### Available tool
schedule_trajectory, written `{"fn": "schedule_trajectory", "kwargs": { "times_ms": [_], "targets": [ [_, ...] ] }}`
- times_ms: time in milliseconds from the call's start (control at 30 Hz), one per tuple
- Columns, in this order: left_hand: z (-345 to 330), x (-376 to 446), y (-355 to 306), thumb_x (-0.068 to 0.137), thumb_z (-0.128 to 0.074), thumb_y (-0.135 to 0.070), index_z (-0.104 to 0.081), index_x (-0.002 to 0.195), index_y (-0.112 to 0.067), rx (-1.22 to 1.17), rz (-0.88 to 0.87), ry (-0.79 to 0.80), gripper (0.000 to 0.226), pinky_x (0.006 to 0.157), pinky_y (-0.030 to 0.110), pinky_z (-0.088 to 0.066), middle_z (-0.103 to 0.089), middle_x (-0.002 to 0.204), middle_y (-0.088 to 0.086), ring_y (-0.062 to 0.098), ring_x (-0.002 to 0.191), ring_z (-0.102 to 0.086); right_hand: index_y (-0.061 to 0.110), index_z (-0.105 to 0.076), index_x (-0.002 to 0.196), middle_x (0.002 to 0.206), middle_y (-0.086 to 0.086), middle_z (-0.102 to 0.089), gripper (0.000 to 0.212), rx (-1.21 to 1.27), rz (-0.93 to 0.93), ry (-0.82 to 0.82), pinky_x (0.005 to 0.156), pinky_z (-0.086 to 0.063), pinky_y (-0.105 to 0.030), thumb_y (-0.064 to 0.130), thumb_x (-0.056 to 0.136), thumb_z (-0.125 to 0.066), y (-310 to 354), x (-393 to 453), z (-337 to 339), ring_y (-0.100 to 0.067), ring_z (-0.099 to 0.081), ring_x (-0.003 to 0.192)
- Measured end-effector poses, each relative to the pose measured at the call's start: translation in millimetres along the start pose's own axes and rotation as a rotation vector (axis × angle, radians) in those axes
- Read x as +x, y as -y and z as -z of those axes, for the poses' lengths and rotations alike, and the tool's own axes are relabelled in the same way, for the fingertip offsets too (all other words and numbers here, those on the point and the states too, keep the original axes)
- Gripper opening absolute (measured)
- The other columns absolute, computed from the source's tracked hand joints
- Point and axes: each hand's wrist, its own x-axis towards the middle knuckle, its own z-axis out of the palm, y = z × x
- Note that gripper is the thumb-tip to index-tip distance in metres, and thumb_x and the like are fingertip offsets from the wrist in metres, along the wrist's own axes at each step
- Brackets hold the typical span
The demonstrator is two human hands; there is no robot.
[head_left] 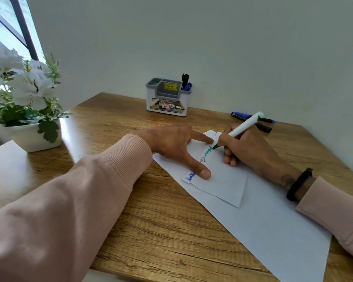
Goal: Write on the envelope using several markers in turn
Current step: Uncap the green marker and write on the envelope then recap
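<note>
Head view: right hand (pixel 251 151) grips green marker (pixel 238 131).

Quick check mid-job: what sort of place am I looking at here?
Probably a home or office writing desk: a wooden tabletop against a plain wall, a pen organizer with markers, and potted white flowers by a window.

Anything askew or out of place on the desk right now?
Two markers lie loose on the desk rather than in the holder. The envelope sits skewed on the paper sheet. Nothing spilled or damaged.

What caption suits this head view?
Right hand writes with green marker on envelope; left hand steadies it.
</note>
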Motion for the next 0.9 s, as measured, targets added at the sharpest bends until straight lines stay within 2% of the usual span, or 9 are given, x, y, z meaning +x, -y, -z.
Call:
{"fn": "schedule_trajectory", "kwargs": {
  "times_ms": [233,367,467,500,533,567,633,767,900],
  "targets": [
    [-1.2,2.7,1.0,0.059,-0.07,-0.084,-0.032,0.149,-0.059,-0.008,0.002,0.005,0.101,0.099,0.04,-0.041,-0.035,0.101,-0.026,0.017,0.109,-0.042,0.015,-0.067,0.076,0.054,-0.004,-0.071,0.017,0.007,0.006,-0.044,0.043,-0.051,-0.022,0.021,0.091,-0.07,-5.6,2.8,-4.6,-0.018,-0.067,0.043],
    [-4.5,3.8,8.4,0.061,-0.07,-0.087,-0.034,0.147,-0.061,-0.048,0.006,-0.011,0.097,0.094,0.035,-0.04,-0.041,0.108,-0.026,0.011,0.107,-0.046,0.01,-0.064,0.082,0.054,-0.005,-0.063,0.008,0.377,-0.036,-0.174,0.041,-0.048,-0.027,0.013,0.088,-0.068,-5.9,4.1,0.3,-0.024,-0.064,0.045],
    [-2.4,0.9,9.0,0.08,-0.048,-0.085,-0.05,0.136,-0.059,-0.457,-0.042,-0.165,0.061,0.072,0.015,-0.042,-0.067,0.096,-0.023,-0.016,0.084,-0.055,0.01,-0.066,0.087,0.058,-0.009,-0.06,0.008,0.58,-0.018,-0.219,0.043,-0.046,-0.027,0.011,0.079,-0.063,-3.5,3.9,4.2,-0.026,-0.061,0.05],
    [0.2,1.6,8.8,0.092,-0.038,-0.078,-0.058,0.13,-0.052,-0.663,-0.052,-0.265,0.05,0.068,0.022,-0.049,-0.034,0.121,-0.012,-0.017,0.104,-0.049,0.009,-0.069,0.088,0.061,-0.011,-0.062,0.012,0.587,0.01,-0.218,0.045,-0.048,-0.028,0.011,0.078,-0.062,-2.9,2.8,4.9,-0.027,-0.064,0.054],
    [3.2,1.0,8.9,0.1,-0.033,-0.067,-0.065,0.125,-0.045,-0.87,-0.032,-0.355,0.046,0.063,0.027,-0.042,-0.042,0.083,-0.021,0.015,0.07,-0.032,0.008,-0.072,0.09,0.065,-0.014,-0.064,0.016,0.58,0.048,-0.214,0.047,-0.05,-0.03,0.01,0.079,-0.061,-2.5,1.2,5.0,-0.028,-0.067,0.059],
    [5.7,0.3,10.1,0.105,-0.033,-0.054,-0.067,0.122,-0.035,-1.062,-0.017,-0.416,0.042,0.063,0.03,-0.038,-0.048,0.08,-0.009,0.01,0.07,-0.048,0.007,-0.075,0.093,0.069,-0.017,-0.067,0.02,0.571,0.095,-0.206,0.05,-0.052,-0.031,0.011,0.081,-0.06,-2.7,-1.1,4.7,-0.03,-0.07,0.065],
    [8.1,-1.1,10.8,0.099,-0.038,-0.021,-0.062,0.115,-0.02,-1.316,-0.037,-0.466,0.029,0.063,0.032,-0.033,-0.054,0.08,0.005,0.016,0.069,-0.043,0.008,-0.079,0.097,0.076,-0.018,-0.072,0.024,0.549,0.206,-0.185,0.054,-0.055,-0.033,0.017,0.088,-0.059,-3.5,-7.4,2.8,-0.032,-0.074,0.073],
    [7.1,-0.7,3.0,0.082,-0.035,0.007,-0.053,0.096,-0.02,-1.571,-0.04,-0.454,0.035,0.062,0.03,-0.032,-0.056,0.083,0.005,0.014,0.069,-0.044,0.006,-0.079,0.111,0.083,-0.011,-0.076,0.036,0.293,0.53,-0.247,0.059,-0.059,-0.04,0.027,0.102,-0.051,-2.9,-19.5,-1.9,-0.028,-0.075,0.077],
    [2.8,2.0,1.8,0.086,-0.037,0.017,-0.052,0.109,-0.02,-1.659,-0.027,-0.345,0.046,0.065,0.029,-0.035,-0.059,0.089,0.009,0.016,0.072,-0.047,0.021,-0.064,0.12,0.095,0.006,-0.074,0.024,-0.063,0.722,-0.329,0.069,-0.059,-0.028,0.031,0.099,-0.058,2.8,-25.4,-7.1,-0.007,-0.074,0.088]
  ]
}}
